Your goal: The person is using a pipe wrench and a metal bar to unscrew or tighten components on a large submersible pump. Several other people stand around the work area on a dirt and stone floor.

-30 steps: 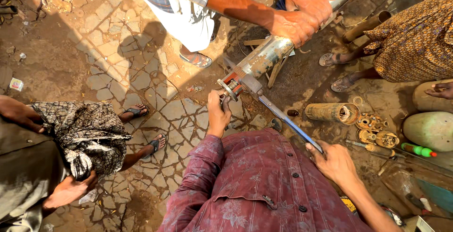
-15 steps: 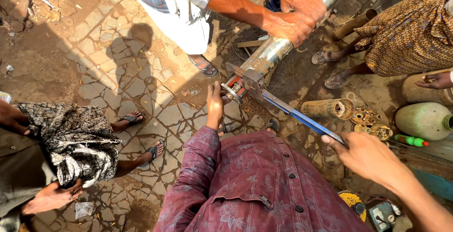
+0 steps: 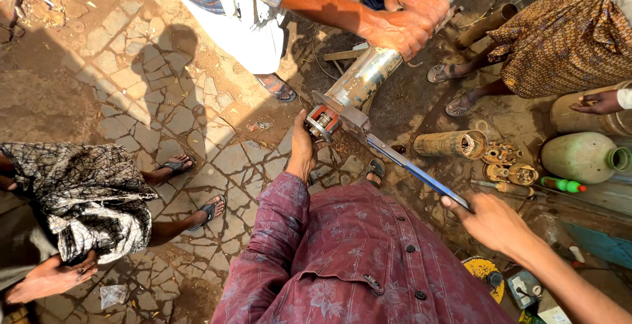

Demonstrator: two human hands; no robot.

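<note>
A long shiny metal pipe (image 3: 368, 74) slants from the top right down to a red-and-grey fitting (image 3: 322, 121) at its lower end. A pipe wrench with a blue handle (image 3: 415, 171) bites the pipe near that end. My left hand (image 3: 303, 149) rests against the fitting, fingers pointing up at it. My right hand (image 3: 484, 215) grips the end of the blue wrench handle at the right. Another person's two hands (image 3: 408, 8) clamp the pipe higher up. My maroon patterned shirt fills the bottom middle.
A person in a checked shirt and sandals stands behind the pipe. Someone in a brown patterned dress (image 3: 559, 34) is at the right, another in a dark patterned cloth (image 3: 79, 199) at the left. Rusty pipe section (image 3: 451, 144), worn round parts (image 3: 510, 166), a green jug (image 3: 582, 157) lie on cracked paving.
My right hand with the blue wrench handle has swung back and forth at the right and now sits lower. My left hand stays at the fitting. The other person keeps hold of the pipe.
</note>
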